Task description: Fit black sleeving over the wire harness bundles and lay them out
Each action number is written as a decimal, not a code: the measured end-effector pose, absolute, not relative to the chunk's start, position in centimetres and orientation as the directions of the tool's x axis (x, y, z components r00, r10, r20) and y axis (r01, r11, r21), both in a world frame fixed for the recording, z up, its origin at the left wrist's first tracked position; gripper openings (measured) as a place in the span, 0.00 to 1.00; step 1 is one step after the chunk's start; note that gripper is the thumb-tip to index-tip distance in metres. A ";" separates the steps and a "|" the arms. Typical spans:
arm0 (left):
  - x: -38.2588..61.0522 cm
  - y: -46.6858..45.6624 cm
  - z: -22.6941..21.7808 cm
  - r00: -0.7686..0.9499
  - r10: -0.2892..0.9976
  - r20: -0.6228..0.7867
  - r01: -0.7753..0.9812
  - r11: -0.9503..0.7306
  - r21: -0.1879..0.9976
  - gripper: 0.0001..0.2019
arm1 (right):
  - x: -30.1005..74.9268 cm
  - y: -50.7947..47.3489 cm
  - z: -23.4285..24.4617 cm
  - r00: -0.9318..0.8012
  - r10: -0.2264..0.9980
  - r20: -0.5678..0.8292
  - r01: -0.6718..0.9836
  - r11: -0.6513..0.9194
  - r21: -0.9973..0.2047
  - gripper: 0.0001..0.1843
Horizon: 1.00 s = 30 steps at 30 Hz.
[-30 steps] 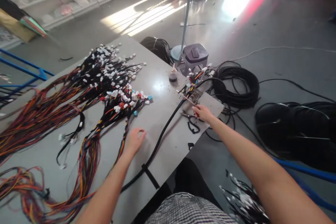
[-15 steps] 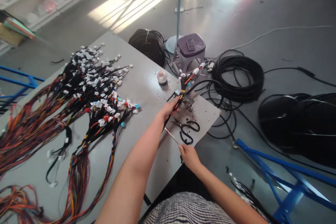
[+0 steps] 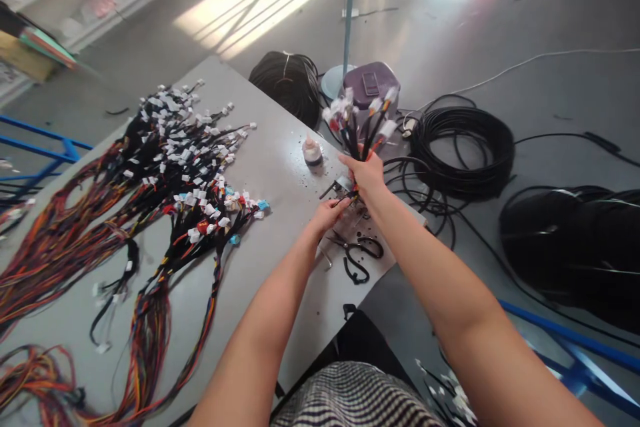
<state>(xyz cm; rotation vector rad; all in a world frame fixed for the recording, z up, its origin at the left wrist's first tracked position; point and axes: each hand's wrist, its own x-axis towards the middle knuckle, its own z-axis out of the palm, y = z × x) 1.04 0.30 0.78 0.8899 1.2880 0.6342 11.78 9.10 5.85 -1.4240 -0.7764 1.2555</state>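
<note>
My right hand (image 3: 369, 172) is wrapped round a wire harness (image 3: 361, 137), just below its fanned-out white connectors. Lower on the same bundle, my left hand (image 3: 331, 212) grips the wires with its fingers closed. Beneath both hands, a small metal fixture (image 3: 344, 184) is partly hidden at the table's edge. Black-handled scissors (image 3: 357, 257) lie on the tabletop close to my left hand, and a thin metal rod with a bent end (image 3: 326, 257) rests beside them. A small squeeze bottle (image 3: 313, 151) with dark contents stands beyond the hands.
Many wire harnesses (image 3: 165, 147) with white connectors cover the left of the table (image 3: 270, 280). Past its far edge are a purple stool (image 3: 385, 77) and coils of black tubing (image 3: 463, 147) on the floor. A blue metal frame (image 3: 575, 340) stands at right.
My right hand has let go of the thin rod, moved up and away from me, and closed round the harness. The harness's connector end now stands more upright and spread.
</note>
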 end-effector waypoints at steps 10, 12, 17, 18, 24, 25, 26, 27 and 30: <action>-0.1 -1.7 0.3 0.189 0.762 -0.619 -0.065 0.639 0.766 0.28 | 11.0 7.3 4.9 0.294 0.935 -0.198 -0.543 -0.007 -0.840 0.28; -0.4 -2.6 -0.5 0.117 0.813 -0.570 -0.024 0.576 0.817 0.29 | 11.4 6.4 4.3 0.267 0.947 -0.176 -0.496 -0.022 -0.868 0.27; -0.9 -3.2 -1.4 0.137 0.871 -0.472 0.086 0.465 0.881 0.29 | 11.0 6.6 3.6 0.365 0.918 -0.157 -0.383 -0.006 -0.924 0.27; -1.0 -3.2 -1.3 0.154 0.876 -0.457 0.102 0.446 0.889 0.29 | 10.4 7.1 3.6 0.402 0.898 -0.177 -0.389 -0.008 -0.921 0.27; -1.6 -2.8 -0.6 0.240 0.826 -0.509 -0.002 0.525 0.851 0.30 | 6.8 8.8 3.6 0.359 0.919 -0.163 -0.341 -0.033 -0.939 0.26; -1.6 -2.8 -0.6 0.256 0.808 -0.531 -0.041 0.558 0.829 0.30 | 7.0 8.5 3.5 0.339 0.932 -0.129 -0.311 -0.018 -0.950 0.26; -1.6 -2.8 -0.6 0.266 0.793 -0.548 -0.076 0.584 0.808 0.30 | 7.5 8.2 3.3 0.320 0.943 -0.087 -0.276 0.004 -0.961 0.26; -1.6 -2.8 -0.7 0.269 0.784 -0.559 -0.103 0.600 0.793 0.30 | 8.4 7.8 3.2 0.294 0.955 -0.040 -0.234 0.032 -0.972 0.26; -1.5 -2.7 -1.0 0.237 0.788 -0.569 -0.139 0.607 0.782 0.29 | 12.0 6.9 2.8 0.174 0.982 0.074 -0.057 0.085 -0.995 0.27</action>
